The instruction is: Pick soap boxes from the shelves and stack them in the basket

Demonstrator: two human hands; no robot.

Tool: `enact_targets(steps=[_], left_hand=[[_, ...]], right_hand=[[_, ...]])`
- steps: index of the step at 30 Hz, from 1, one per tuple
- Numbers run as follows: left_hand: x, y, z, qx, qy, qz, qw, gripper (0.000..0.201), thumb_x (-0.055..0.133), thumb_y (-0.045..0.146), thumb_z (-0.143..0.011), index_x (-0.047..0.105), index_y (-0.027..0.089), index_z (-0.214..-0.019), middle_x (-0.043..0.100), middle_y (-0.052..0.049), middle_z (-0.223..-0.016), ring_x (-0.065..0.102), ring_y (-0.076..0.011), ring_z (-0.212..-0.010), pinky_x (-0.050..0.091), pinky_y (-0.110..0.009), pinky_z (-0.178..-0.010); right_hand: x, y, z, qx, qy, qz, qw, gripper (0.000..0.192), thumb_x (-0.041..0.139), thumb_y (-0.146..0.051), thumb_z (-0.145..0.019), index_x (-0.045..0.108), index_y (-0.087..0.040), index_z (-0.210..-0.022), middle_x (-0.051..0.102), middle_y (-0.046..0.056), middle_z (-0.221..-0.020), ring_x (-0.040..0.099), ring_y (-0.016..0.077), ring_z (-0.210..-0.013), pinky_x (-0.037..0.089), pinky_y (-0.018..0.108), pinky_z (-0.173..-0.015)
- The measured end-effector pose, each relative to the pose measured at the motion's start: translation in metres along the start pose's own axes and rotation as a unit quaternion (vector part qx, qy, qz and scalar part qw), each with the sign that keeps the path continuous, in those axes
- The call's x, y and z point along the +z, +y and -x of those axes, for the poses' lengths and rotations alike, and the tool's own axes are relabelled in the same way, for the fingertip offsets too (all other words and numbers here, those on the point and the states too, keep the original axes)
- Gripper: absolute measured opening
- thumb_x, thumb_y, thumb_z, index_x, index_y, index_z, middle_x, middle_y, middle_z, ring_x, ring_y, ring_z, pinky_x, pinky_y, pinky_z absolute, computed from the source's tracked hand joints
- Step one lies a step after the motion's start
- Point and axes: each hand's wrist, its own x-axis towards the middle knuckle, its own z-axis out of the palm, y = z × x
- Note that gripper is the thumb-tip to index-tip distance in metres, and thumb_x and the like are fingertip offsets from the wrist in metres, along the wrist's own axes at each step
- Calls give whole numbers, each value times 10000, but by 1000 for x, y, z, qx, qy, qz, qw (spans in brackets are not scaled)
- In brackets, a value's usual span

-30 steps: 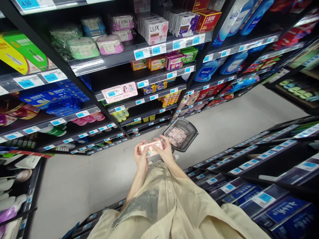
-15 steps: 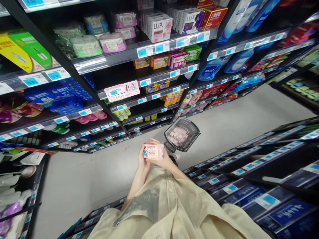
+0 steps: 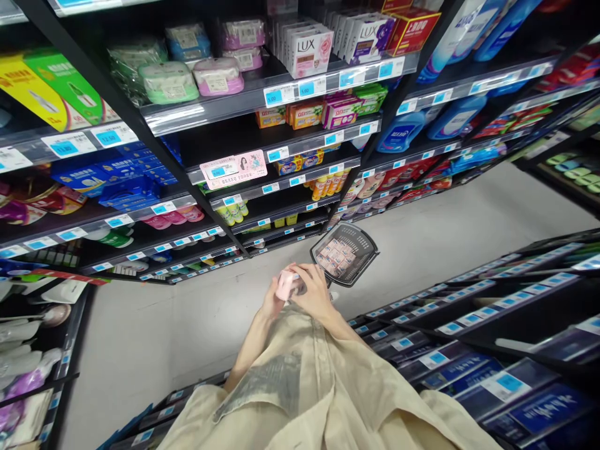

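Note:
A pink soap pack point(image 3: 285, 285) is held between my two hands in front of my body, turned so that a plain pale side faces up. My left hand point(image 3: 270, 303) grips it from the left. Across its right part curl the fingers of my right hand point(image 3: 313, 290), which hide some of the printing. Just beyond my right hand a black shopping basket point(image 3: 359, 250) stands on the floor. Several similar pink packs point(image 3: 336, 255) lie inside it.
Ahead rises a tall shelf point(image 3: 210, 112) with boxed soaps point(image 3: 309, 53), soap dishes point(image 3: 169, 81) and price tags. Blue detergent bottles point(image 3: 400, 131) stand to its right. Grey floor point(image 3: 201, 312) runs along the aisle, and another shelf point(image 3: 469, 312) is close on my right.
The soap pack has been turned in my hands, from its printed front to a plain side. My right hand has moved over its top. The basket stays in place.

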Motion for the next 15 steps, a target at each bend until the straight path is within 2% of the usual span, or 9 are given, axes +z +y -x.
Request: enact_targets(steps=[5, 9, 15], left_hand=[[1, -6, 4, -24, 20, 128, 991, 731, 692, 712, -831, 727, 133, -1276, 706, -172, -1386, 455, -442, -1501, 333, -582, -1258], [4, -12, 5, -23, 31, 204, 978, 722, 594, 739, -876, 736, 144, -1259, 719, -137, -1379, 399, -404, -1545, 275, -536, -1298], [2, -18, 9, -6, -31, 212, 977, 823, 523, 801, -859, 736, 163, -1332, 635, -106, -1519, 250, -418, -1610, 212, -518, -1317]], right_hand=[[-2, 0, -3, -38, 12, 7, 999, 697, 817, -225, -770, 580, -252, -1425, 734, 91, -1179, 643, 305, -1001, 519, 476, -890], [0, 1, -3, -59, 35, -18, 997, 757, 848, -350, -815, 498, -267, -1482, 744, 100, -1209, 665, 316, -1029, 522, 497, -902], [3, 0, 2, -43, 62, -64, 995, 773, 876, -418, -814, 508, -268, -1476, 733, 115, -1228, 670, 327, -1069, 556, 511, -907]])
